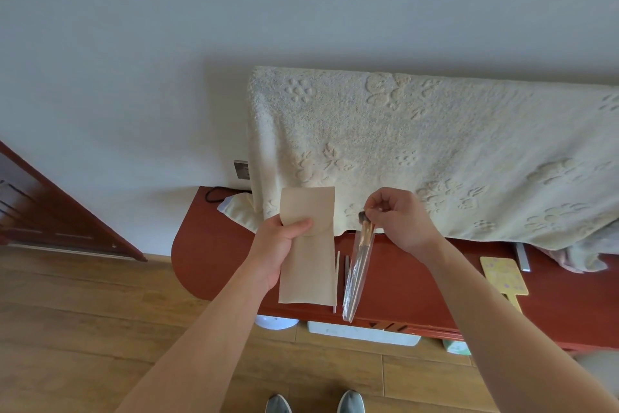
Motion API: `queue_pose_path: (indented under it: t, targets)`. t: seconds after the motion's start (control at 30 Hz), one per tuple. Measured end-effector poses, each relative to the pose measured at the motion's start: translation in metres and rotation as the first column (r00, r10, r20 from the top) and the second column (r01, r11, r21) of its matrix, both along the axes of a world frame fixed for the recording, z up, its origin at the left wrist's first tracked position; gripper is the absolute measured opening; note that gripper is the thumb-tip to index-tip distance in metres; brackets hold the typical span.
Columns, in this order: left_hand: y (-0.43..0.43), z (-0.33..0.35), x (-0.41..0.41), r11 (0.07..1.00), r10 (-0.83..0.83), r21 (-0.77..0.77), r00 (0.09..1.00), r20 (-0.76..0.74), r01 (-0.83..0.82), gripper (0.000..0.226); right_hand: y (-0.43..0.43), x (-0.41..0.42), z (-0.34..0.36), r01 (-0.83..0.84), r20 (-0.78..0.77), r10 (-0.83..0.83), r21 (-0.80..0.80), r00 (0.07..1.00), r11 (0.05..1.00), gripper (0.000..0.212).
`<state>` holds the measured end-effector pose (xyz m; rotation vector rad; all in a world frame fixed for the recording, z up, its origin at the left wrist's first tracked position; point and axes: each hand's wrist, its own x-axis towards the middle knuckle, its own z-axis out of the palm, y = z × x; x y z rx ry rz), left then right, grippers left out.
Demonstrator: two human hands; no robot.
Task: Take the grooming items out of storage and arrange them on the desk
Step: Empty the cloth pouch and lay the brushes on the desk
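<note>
Head view. Left hand: grasps beige pouch near its flap, held over the red desk. Right hand: pinches brush by its bristle end; the brush hangs in a clear sleeve just beside the pouch. Thin sticks: on desk, between pouch and brush. Yellow paddle: desk, right. Cream blanket: draped behind.

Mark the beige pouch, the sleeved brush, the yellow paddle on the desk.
beige pouch (310,278): head view, lower panel.
sleeved brush (361,247): head view, handle inside sleeve.
yellow paddle (504,275): head view, flat face.
</note>
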<state>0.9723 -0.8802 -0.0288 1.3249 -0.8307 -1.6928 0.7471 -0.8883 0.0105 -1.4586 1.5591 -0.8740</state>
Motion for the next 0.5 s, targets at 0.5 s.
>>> queue_pose_path:
  t: [0.5]
  targets:
    - [-0.013,-0.069,-0.011,0.993,0.009,0.110,0.971,0.241,-0.036,0.030,-0.014,-0.038,-0.072,0.048,-0.191,-0.012,0.186,0.982,0.981,0.012]
